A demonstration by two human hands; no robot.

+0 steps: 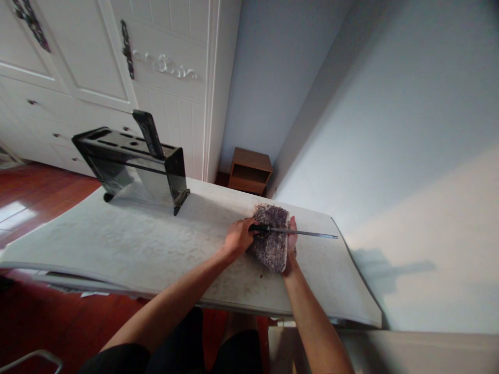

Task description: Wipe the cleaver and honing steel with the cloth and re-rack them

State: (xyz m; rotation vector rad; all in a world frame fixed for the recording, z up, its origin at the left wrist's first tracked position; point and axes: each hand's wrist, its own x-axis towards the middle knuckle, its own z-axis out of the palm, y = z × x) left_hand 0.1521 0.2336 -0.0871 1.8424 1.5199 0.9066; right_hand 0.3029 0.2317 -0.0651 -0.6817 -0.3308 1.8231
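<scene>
My left hand point(238, 240) is closed around the black handle of a honing steel point(304, 232). The steel's thin grey rod points right, across the front of a shaggy purple-brown cloth point(271, 252). Behind the cloth's right edge, my right hand point(291, 239) holds it from that side, and most of its fingers are hidden. Both hands are over the right part of a white table point(187, 244) with brownish smudges. Farther left on the table stands a black-framed knife block point(136, 171) with clear sides. One black-handled knife point(148, 132) sticks up from its slots.
White cabinets point(167, 93) with ornate dark handles rise behind the table. A small brown nightstand point(250, 169) sits in the corner by the pale wall point(409, 156). Red wooden floor point(50, 192) shows at the left. A pale surface point(429, 348) lies at the lower right.
</scene>
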